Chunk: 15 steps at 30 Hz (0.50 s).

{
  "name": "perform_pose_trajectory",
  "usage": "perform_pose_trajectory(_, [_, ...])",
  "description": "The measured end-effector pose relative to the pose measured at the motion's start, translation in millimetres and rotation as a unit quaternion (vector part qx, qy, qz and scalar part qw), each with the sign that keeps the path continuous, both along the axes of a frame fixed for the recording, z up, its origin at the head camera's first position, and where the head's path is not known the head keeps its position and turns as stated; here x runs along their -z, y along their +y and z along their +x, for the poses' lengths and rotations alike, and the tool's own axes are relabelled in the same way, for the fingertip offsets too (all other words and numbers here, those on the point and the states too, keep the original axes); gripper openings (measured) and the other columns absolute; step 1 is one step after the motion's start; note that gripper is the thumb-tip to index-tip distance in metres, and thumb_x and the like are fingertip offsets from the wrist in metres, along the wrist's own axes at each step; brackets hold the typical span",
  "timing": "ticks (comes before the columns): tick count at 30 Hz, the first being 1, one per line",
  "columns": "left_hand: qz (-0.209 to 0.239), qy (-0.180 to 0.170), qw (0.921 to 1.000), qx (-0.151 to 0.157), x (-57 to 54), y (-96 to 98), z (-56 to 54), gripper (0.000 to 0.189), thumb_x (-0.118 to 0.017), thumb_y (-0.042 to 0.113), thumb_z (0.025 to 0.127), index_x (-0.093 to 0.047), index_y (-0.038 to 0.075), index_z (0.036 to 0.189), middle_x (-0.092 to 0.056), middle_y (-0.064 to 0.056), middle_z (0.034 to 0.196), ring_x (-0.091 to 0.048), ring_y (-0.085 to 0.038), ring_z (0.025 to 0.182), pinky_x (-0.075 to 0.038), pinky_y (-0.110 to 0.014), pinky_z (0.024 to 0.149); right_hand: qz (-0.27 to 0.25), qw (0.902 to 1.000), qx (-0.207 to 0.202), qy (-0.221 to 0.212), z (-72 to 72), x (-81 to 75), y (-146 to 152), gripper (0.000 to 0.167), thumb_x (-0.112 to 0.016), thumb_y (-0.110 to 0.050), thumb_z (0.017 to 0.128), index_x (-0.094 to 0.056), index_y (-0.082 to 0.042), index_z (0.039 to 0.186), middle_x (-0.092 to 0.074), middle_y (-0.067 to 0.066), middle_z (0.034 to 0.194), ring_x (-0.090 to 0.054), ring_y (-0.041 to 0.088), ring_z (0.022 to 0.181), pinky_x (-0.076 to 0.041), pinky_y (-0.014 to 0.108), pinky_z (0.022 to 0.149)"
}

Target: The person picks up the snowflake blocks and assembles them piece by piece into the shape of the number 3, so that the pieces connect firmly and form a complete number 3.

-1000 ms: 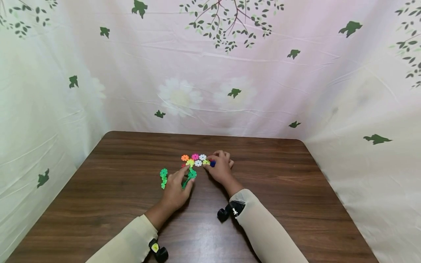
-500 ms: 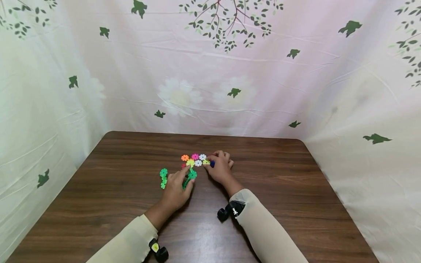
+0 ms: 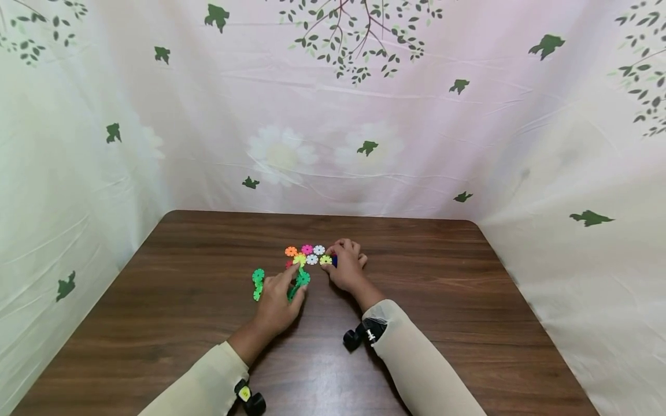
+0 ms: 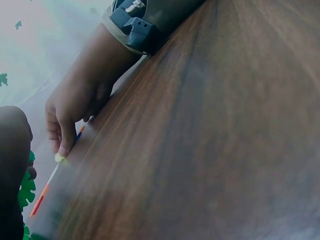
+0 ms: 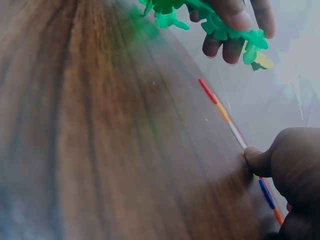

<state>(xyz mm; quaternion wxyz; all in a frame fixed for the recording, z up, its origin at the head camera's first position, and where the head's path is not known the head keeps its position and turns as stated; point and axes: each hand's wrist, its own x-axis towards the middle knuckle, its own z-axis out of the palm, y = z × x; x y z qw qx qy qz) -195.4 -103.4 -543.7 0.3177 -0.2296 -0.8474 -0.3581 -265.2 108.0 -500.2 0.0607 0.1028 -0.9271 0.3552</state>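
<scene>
My left hand [image 3: 277,300] grips a chain of joined green snowflake discs [image 3: 303,278], its thumb and fingers on either side. A yellow disc [image 5: 263,61] sits at the far end of that chain in the right wrist view. In the head view, the thumb and index finger of my right hand [image 3: 347,268] pinch a yellow-green snowflake disc [image 3: 325,260] at the right end of a flat group. That group includes white discs [image 3: 312,260], a pink disc [image 3: 307,249] and an orange disc [image 3: 291,251]. Beside the right fingers a dark blue disc [image 3: 335,261] is partly covered.
Another green chain end [image 3: 258,276] shows left of the left hand. Everything rests on a brown wooden table [image 3: 426,323]. A pale printed curtain [image 3: 333,115] surrounds its back and sides. Each wrist wears a black camera [image 3: 352,340].
The yellow-green disc at my right fingertips shows more fully and sits slightly nearer. The head view has shifted a little. My left hand holds its place on the green chain.
</scene>
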Motion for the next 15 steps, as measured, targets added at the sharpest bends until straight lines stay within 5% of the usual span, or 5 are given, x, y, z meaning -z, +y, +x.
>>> perform_pose_trajectory(10, [-0.005, 0.045, 0.999, 0.004, -6.6, 1.6, 2.9, 0.041, -0.077, 0.019, 0.1, -0.073, 0.011, 0.14, -0.083, -0.011, 0.116, -0.077, -0.028, 0.096, -0.046, -0.046, 0.082, -0.061, 0.9972, -0.016, 0.04, 6.1, 2.6, 2, 0.013, -0.083, -0.015, 0.098, -0.073, -0.014, 0.106, -0.07, 0.01, 0.11, -0.053, 0.03, 0.115, -0.02, 0.058, 0.105])
perform_pose_trajectory(15, [-0.011, 0.063, 0.998, -0.003, -21.5, 4.5, 13.5, 0.036, -0.079, 0.014, 0.097, -0.077, 0.006, 0.132, -0.083, -0.012, 0.113, -0.077, -0.029, 0.097, -0.043, -0.046, 0.083, -0.103, 0.9915, -0.023, 0.076, 10.2, 5.2, 2, 0.009, -0.079, -0.009, 0.099, -0.079, -0.01, 0.108, -0.078, 0.011, 0.111, -0.06, 0.03, 0.111, -0.024, 0.059, 0.106])
